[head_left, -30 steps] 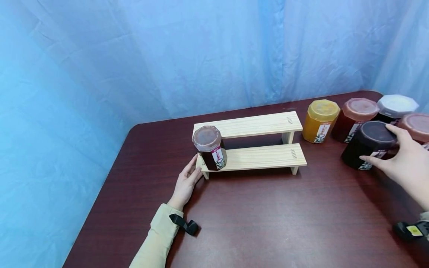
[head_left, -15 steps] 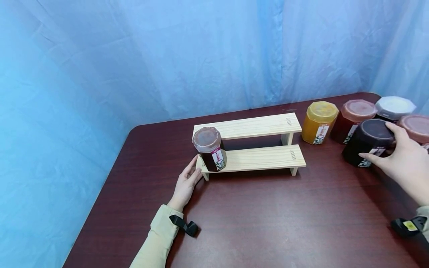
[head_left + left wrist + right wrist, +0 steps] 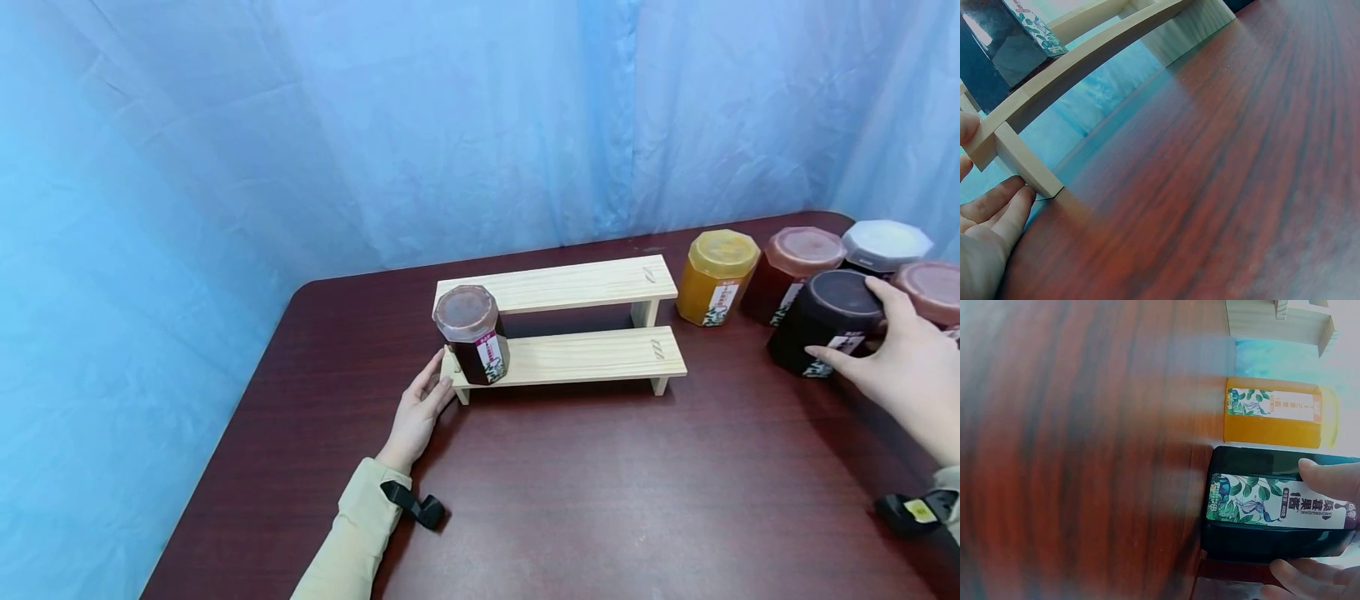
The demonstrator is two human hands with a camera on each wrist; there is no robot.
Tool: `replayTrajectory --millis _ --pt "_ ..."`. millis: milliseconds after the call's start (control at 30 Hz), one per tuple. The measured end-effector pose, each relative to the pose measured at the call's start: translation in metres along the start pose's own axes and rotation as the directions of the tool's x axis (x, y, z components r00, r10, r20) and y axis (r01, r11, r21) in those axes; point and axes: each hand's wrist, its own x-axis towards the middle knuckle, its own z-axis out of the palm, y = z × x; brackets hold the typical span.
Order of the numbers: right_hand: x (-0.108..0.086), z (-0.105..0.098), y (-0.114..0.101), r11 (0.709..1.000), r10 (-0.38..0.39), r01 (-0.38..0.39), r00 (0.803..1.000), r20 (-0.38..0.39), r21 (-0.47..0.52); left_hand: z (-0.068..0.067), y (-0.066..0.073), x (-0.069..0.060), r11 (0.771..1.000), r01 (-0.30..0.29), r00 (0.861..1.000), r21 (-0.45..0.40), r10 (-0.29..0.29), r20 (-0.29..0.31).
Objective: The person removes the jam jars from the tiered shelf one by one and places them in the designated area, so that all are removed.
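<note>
In the head view my right hand [image 3: 907, 367] grips a dark jam jar [image 3: 802, 333], thumb on its near side and fingers round the far side. The jar is upright at the table's right, its label [image 3: 1272, 503] showing in the right wrist view. My left hand [image 3: 416, 412] touches the left end of a two-step wooden shelf [image 3: 585, 354]. In the left wrist view its fingertips [image 3: 1019, 190] meet the shelf's front leg [image 3: 1029, 162]. On the lower step's left end stands another dark jam jar [image 3: 480, 358] with a pinkish lid.
Just right of the shelf is a yellow jam jar [image 3: 712, 287]. Beside it stand a red jar [image 3: 772, 292], a white-lidded jar [image 3: 888, 242] and a pink-lidded jar [image 3: 933, 287], partly behind the right hand. Blue curtains [image 3: 465, 125] hang behind the dark wooden table [image 3: 600, 500].
The view shifts very slightly. Both hands, the shelf and the jars keep nearly the same places, with the right hand still holding the dark jar.
</note>
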Motion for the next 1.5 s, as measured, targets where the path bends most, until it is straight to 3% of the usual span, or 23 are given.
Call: replayTrajectory --millis 400,500,633,767,900,1000,1133,1300,1500 --pt "-0.001 -0.004 0.009 0.995 -0.024 0.028 0.999 -0.042 0.091 0.000 0.000 0.001 1.000 0.001 1.000 -0.013 -0.001 0.007" --pt "-0.003 -0.005 0.014 0.980 -0.032 0.040 0.998 -0.048 0.196 0.000 -0.001 0.001 1.000 -0.005 1.000 -0.002 0.005 0.008" --pt "0.003 0.011 0.048 0.963 -0.016 0.039 0.996 -0.087 0.268 -0.001 -0.002 0.001 1.000 -0.008 1.000 -0.006 0.008 0.004" --pt "0.013 0.032 0.090 0.968 0.007 0.014 0.997 -0.083 0.250 -0.001 -0.002 0.001 1.000 -0.005 1.000 -0.024 0.005 0.005" --pt "0.014 0.040 0.102 0.979 0.004 0.004 0.999 -0.039 0.204 -0.001 -0.001 0.000 1.000 -0.002 1.000 -0.026 0.002 0.006" --pt "0.008 0.031 0.080 0.991 -0.021 0.021 1.000 0.001 0.135 0.000 -0.001 0.000 0.999 0.002 1.000 -0.033 -0.002 0.005" --pt "-0.005 0.009 0.024 0.997 -0.034 0.031 0.998 0.058 0.065 0.000 0.000 0.000 1.000 0.000 1.000 -0.030 0.001 0.001" --pt "-0.019 -0.010 -0.036 0.999 -0.049 0.045 0.980 0.191 0.024 0.001 0.001 0.001 1.000 -0.010 1.000 -0.017 0.010 -0.006" --pt "-0.022 -0.008 -0.064 0.994 -0.104 0.095 0.970 0.220 0.050 0.000 0.000 0.000 1.000 0.000 1.000 -0.017 0.000 -0.002"
